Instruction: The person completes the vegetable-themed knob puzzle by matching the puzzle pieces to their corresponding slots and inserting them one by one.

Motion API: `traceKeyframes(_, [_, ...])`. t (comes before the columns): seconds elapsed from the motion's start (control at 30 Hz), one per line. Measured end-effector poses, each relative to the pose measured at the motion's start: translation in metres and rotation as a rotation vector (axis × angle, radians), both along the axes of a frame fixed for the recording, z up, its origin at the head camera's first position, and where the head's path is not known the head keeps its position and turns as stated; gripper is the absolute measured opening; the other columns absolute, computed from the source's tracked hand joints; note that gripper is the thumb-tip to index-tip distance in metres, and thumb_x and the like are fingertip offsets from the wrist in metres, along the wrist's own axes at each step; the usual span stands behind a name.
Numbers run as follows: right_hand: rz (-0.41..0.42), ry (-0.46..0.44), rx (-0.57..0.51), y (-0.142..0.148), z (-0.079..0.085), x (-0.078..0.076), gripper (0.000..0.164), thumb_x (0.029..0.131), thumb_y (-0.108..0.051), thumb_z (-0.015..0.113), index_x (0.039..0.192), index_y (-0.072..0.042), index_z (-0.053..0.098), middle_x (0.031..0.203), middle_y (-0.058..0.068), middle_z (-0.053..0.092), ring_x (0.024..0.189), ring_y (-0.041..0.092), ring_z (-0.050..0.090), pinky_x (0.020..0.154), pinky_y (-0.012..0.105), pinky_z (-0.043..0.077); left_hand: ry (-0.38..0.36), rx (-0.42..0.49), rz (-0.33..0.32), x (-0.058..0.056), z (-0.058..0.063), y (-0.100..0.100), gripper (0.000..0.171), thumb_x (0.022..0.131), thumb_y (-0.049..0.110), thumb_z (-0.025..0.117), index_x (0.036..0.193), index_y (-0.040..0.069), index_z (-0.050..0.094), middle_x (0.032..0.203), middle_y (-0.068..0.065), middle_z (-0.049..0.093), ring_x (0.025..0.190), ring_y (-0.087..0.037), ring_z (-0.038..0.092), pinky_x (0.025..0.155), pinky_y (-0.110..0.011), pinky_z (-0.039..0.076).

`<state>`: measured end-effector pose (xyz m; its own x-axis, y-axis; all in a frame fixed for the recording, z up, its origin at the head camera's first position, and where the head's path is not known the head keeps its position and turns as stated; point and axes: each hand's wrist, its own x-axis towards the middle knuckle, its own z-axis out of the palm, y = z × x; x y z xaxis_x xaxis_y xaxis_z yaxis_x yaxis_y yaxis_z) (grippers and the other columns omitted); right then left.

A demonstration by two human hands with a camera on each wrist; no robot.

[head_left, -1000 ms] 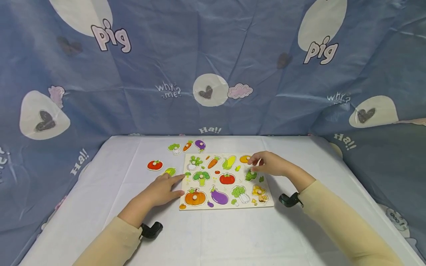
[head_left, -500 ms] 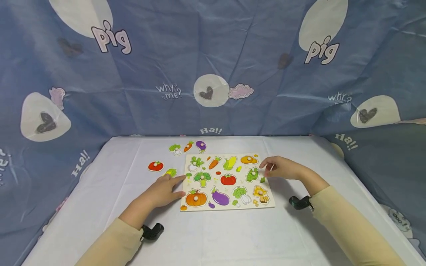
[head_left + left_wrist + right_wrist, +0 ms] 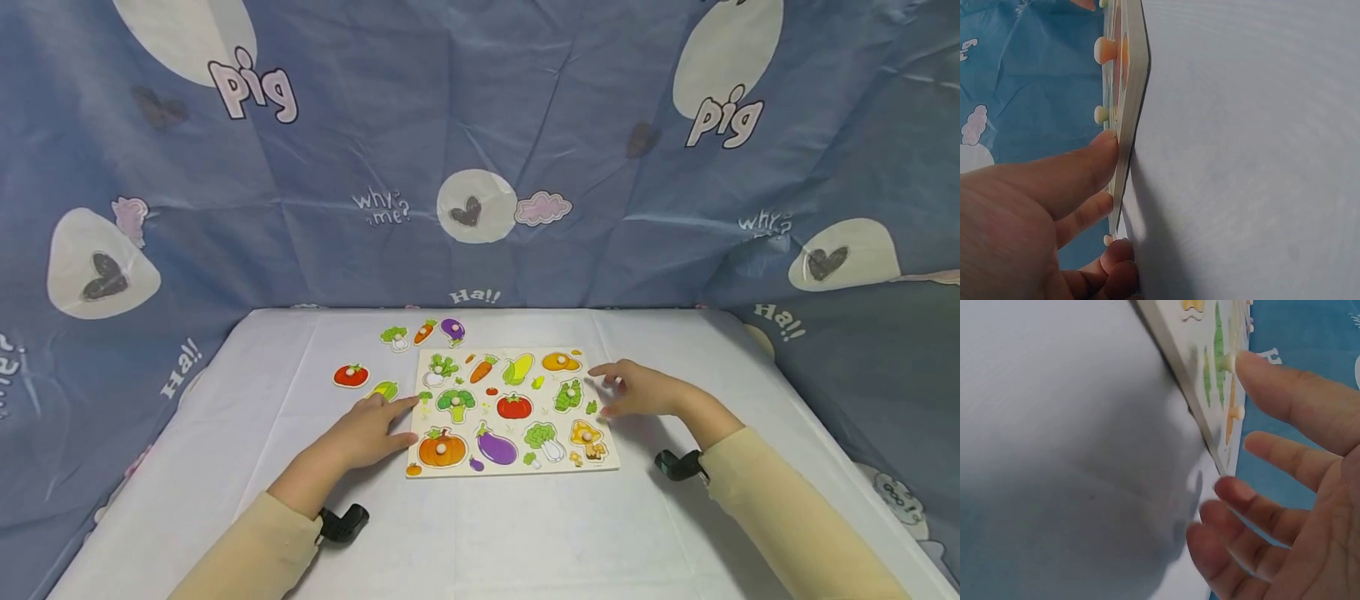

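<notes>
Right fingers (image 3: 609, 369) farther right, seemingly wider-spread

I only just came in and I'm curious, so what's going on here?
A person is handling a vegetable puzzle board. The left hand touches its left edge; the right hand, holding nothing, is at its right edge. Knobbed pieces such as the pumpkin, broccoli and mushrooms sit in the board. The tomato, carrot, eggplant, bok choy and corn pieces lie loose on the white cloth, the corn one partly hidden by the left hand.
</notes>
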<state>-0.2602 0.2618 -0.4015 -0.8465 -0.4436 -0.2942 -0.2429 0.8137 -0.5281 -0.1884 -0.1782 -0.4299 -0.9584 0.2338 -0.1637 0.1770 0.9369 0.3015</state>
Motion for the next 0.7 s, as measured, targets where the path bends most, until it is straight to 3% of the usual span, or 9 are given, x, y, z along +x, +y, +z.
traceKeyframes(0.1, [0.011,0.035,0.073,0.0010,-0.0002,0.0033,0.085,0.079,-0.038,0.083,0.151,-0.014,0.043,0.145,0.026,0.041,0.130,0.043,0.043,0.104,0.060,0.039,-0.003,0.002,-0.001,0.0012,0.0010,0.0001,0.067,0.088,0.045,0.071,0.148,0.025,0.048,0.116,-0.015,0.059,0.097,-0.024,0.051,0.087,-0.044,0.048])
traceKeyframes(0.2, [0.033,0.068,0.110,0.0012,-0.0004,0.0048,0.087,0.081,-0.041,0.081,0.153,-0.016,0.039,0.153,0.029,0.032,0.140,0.051,0.030,0.107,0.070,0.030,-0.004,0.002,-0.003,0.0020,0.0016,-0.0001,0.067,0.088,0.045,0.071,0.148,0.025,0.048,0.116,-0.015,0.059,0.098,-0.024,0.052,0.088,-0.044,0.048])
traceKeyframes(0.43, [0.039,0.045,0.117,-0.0017,-0.0023,0.0046,0.085,0.083,-0.042,0.078,0.154,-0.016,0.037,0.159,0.028,0.026,0.145,0.054,0.022,0.110,0.072,0.022,-0.002,0.005,-0.002,0.0012,0.0036,0.0011,0.067,0.088,0.044,0.071,0.148,0.025,0.049,0.116,-0.015,0.059,0.098,-0.024,0.052,0.087,-0.044,0.048])
traceKeyframes(0.7, [0.036,0.028,0.144,-0.0029,-0.0092,0.0063,0.082,0.083,-0.040,0.078,0.152,-0.018,0.040,0.159,0.026,0.027,0.145,0.052,0.022,0.111,0.071,0.023,-0.004,0.009,-0.001,0.0016,0.0022,0.0007,0.067,0.088,0.044,0.072,0.147,0.024,0.049,0.115,-0.014,0.059,0.095,-0.023,0.051,0.085,-0.043,0.048])
